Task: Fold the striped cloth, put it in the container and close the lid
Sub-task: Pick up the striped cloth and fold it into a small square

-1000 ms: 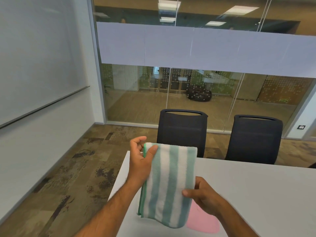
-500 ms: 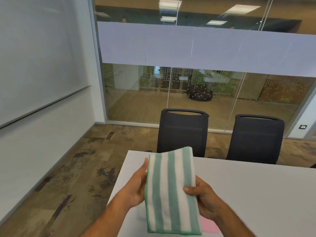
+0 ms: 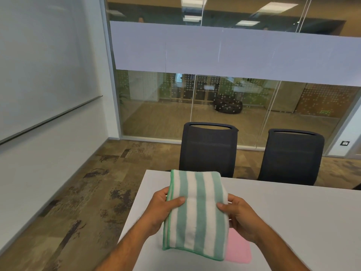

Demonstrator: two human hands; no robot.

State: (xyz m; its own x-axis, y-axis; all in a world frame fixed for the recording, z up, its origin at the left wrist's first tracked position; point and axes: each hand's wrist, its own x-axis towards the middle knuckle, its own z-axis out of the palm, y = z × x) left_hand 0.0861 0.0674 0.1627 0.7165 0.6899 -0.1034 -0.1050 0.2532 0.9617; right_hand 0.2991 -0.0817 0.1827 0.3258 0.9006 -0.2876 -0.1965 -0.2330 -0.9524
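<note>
The striped cloth (image 3: pixel 197 214), green and white with a green hem, is folded into a long thick pad and held in the air above the near left part of the white table (image 3: pixel 293 212). My left hand (image 3: pixel 162 210) grips its left edge, thumb on top. On the opposite edge my right hand (image 3: pixel 240 218) pinches it at the same height. A pink flat thing (image 3: pixel 238 249) lies on the table under the cloth, mostly hidden; I cannot tell whether it is the container or its lid.
Two black office chairs (image 3: pixel 209 149) (image 3: pixel 291 157) stand at the table's far side. Behind them is a glass wall (image 3: pixel 234 94). The table's left edge (image 3: pixel 132 208) drops to patterned floor, with a whiteboard wall (image 3: pixel 39 75) further left.
The cloth hung long from my raised left hand; it now is folded shorter and held lower, with both hands gripping its two sides.
</note>
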